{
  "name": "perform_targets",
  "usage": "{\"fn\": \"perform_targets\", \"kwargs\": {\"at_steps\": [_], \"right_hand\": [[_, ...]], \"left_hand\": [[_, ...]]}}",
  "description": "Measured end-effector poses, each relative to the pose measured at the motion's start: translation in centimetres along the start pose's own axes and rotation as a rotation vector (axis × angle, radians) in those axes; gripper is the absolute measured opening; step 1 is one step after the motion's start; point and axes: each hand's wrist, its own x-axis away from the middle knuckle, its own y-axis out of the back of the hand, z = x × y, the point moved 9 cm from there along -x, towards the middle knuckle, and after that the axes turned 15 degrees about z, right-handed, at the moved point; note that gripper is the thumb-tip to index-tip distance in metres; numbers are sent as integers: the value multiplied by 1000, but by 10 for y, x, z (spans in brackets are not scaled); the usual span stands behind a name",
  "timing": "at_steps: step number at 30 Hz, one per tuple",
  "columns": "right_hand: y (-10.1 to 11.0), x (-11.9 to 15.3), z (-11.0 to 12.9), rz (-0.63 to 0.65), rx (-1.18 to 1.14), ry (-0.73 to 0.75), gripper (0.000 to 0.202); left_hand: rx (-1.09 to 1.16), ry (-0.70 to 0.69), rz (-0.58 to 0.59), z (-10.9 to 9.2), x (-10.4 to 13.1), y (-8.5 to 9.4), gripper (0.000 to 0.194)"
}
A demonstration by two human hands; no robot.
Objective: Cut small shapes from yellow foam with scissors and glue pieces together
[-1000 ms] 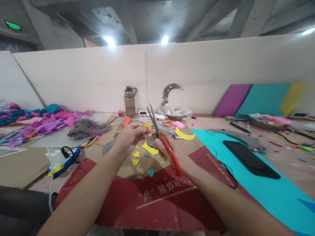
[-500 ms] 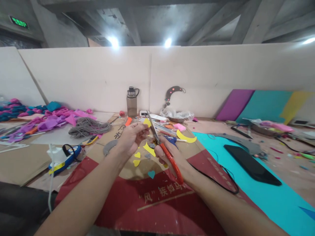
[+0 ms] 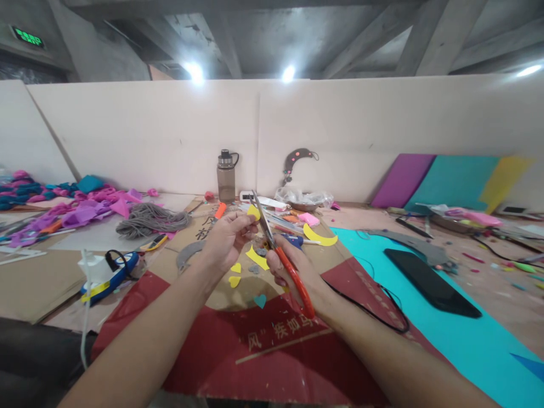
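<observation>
Dipped since a second ago: the blade tips of the scissors [image 3: 287,262], from up against the pale wall panel [image 3: 340,124] down to its foot.

At far left, purple scraps [image 3: 87,214] heaped on the worktop [image 3: 510,317], then grey cord [image 3: 151,221] to their right and, nearer, a blue-and-yellow power strip [image 3: 104,286] just outside the left edge of the cardboard [image 3: 204,351]. Between left forearm [image 3: 144,334] and right forearm [image 3: 374,334], a broad open stretch of red cardboard, down to the near edge. Tighter room further in: a yellow heart [image 3: 234,281], a turquoise heart [image 3: 260,301] and a yellow strip [image 3: 257,258] lying between the hands, with the bottle [image 3: 226,184] upright behind, close to the panel. Farther right, a yellow crescent [image 3: 319,236] beyond the wrist, then the turquoise sheet [image 3: 459,345] along the cardboard's right edge, with a black phone [image 3: 431,280] flat on top.

Left hand [image 3: 225,241] raised over the cardboard, fingers pinched on the yellow piece [image 3: 254,212], held up in front of the bottle's right side. Right hand [image 3: 293,260] wrapped around the red handles, fingers closed, blades pointing up, away and leftward, just beside the piece. Contact between blades and piece: cannot tell.
</observation>
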Motion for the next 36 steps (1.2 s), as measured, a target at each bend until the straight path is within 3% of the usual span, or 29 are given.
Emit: {"fn": "perform_targets", "kwargs": {"at_steps": [23,36], "right_hand": [[-5,-1,-1,2,-173,27,35],[-1,-1,-8,-8,-90,-1,26]], "left_hand": [[44,-57,-66,7,1,1,16],[48,-58,-74,8,2,3,13]]}}
